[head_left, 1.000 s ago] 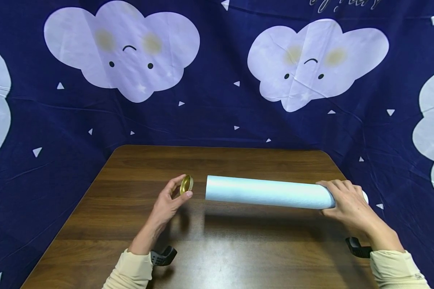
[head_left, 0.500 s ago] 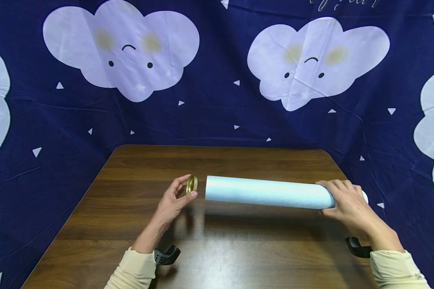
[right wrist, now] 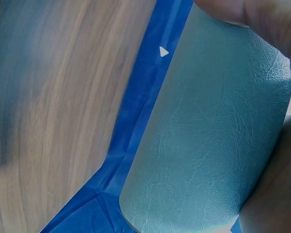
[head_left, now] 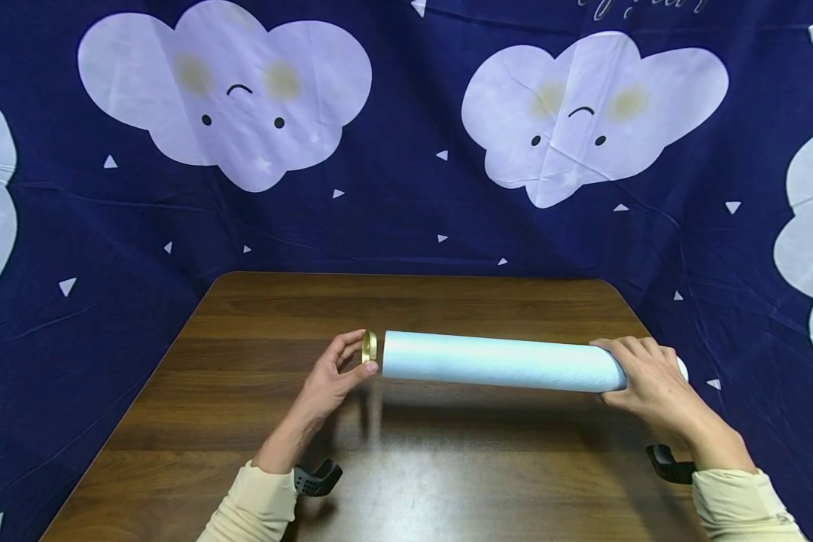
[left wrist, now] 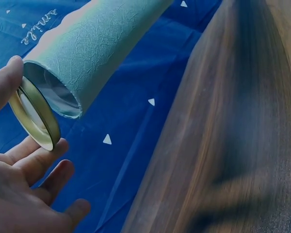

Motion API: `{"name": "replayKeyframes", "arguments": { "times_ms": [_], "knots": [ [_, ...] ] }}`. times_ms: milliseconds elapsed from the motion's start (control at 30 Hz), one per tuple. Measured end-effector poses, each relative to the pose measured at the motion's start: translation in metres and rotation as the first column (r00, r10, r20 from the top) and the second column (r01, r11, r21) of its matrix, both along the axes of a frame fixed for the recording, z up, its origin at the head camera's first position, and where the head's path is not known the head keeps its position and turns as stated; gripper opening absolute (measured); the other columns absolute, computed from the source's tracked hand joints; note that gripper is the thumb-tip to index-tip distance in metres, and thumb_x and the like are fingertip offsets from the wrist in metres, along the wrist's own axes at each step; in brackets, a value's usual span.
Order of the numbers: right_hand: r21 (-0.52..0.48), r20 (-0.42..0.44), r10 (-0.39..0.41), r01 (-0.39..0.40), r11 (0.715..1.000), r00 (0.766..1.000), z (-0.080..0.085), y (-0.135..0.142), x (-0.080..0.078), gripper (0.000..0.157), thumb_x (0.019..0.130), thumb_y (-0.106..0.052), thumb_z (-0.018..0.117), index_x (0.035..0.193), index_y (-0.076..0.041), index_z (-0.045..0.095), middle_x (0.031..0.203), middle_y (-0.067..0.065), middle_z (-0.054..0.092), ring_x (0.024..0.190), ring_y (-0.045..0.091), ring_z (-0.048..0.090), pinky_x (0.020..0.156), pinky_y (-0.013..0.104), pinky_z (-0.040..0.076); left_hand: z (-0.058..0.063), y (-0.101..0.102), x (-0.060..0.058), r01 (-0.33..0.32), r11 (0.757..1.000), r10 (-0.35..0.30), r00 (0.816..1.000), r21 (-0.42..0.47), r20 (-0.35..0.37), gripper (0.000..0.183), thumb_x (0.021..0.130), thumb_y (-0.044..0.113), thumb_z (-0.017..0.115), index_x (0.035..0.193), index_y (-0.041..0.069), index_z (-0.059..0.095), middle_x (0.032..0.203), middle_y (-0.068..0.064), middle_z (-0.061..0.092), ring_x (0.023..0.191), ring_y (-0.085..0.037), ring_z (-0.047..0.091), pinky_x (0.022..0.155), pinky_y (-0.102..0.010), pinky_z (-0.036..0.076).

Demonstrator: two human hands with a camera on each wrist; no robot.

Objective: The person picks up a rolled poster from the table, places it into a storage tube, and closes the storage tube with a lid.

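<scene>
A long pale-blue cardboard tube [head_left: 501, 361] with a creased, leathery surface lies sideways in the air above the table. My right hand [head_left: 650, 376] grips it round its right end; the right wrist view shows thumb and fingers wrapped about the tube [right wrist: 203, 126]. Between thumb and fingertips my left hand [head_left: 332, 376] pinches a round gold metal lid [head_left: 369, 347] by its edge. In the left wrist view the lid [left wrist: 49, 127] stands tilted, close to the tube's open, hollow left end [left wrist: 53, 90]. In the head view a narrow gap separates lid and tube.
Below both hands is a brown wood-grain table [head_left: 257, 309] with rounded far corners. A dark blue cloth [head_left: 406, 218] printed with clouds and small white triangles hangs behind it. Black wrist mounts [head_left: 318, 479] sit under both wrists.
My left hand has moved right with the lid, narrowing the gap to the tube's open end. The lid has turned more edge-on to the head view. My right hand and the tube have hardly moved.
</scene>
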State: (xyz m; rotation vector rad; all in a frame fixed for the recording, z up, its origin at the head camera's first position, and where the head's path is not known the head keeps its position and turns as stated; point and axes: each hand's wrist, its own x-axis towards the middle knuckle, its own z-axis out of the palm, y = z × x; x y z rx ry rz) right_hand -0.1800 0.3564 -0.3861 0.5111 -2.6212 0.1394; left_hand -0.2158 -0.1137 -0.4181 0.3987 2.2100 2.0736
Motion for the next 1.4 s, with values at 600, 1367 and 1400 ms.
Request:
{"name": "replayKeyframes", "arguments": {
  "times_ms": [600, 1367, 1400],
  "knots": [
    [0.000, 0.000, 0.017, -0.017, 1.000, 1.000, 0.0004, -0.0019, -0.0004, 0.075, 0.048, -0.023, 0.086, 0.116, -0.015, 0.056, 0.102, 0.012, 0.064, 0.094, 0.033, 0.051, 0.075, 0.049, 0.030, -0.0040, 0.0034, 0.0006, 0.091, 0.996, -0.090, 0.996, 0.013, -0.020, 0.055, 0.088, 0.010, 0.064, 0.138, 0.008, 0.039, 0.139, -0.019, 0.049, 0.137, -0.031, 0.034, 0.106, -0.042, 0.033],
    [0.006, -0.011, 0.039, -0.039, 0.999, 0.999, -0.0035, -0.0014, -0.0025, 0.077, 0.047, -0.024, 0.088, 0.117, -0.014, 0.056, 0.102, 0.010, 0.064, 0.095, 0.032, 0.052, 0.075, 0.046, 0.029, -0.0017, 0.0032, 0.0038, 0.153, 0.988, -0.153, 0.988, 0.023, 0.014, 0.064, 0.085, 0.020, 0.069, 0.141, 0.011, 0.040, 0.143, -0.014, 0.047, 0.139, -0.027, 0.033, 0.100, -0.028, 0.040],
    [0.009, -0.013, 0.041, -0.041, 0.999, 0.999, -0.0037, -0.0012, -0.0028, 0.078, 0.047, -0.024, 0.088, 0.117, -0.014, 0.056, 0.102, 0.010, 0.064, 0.094, 0.031, 0.052, 0.075, 0.046, 0.029, -0.0016, 0.0031, 0.0038, 0.151, 0.988, -0.151, 0.988, 0.019, 0.015, 0.064, 0.085, 0.021, 0.070, 0.141, 0.010, 0.040, 0.143, -0.014, 0.047, 0.138, -0.027, 0.033, 0.099, -0.028, 0.040]
  ]
}}
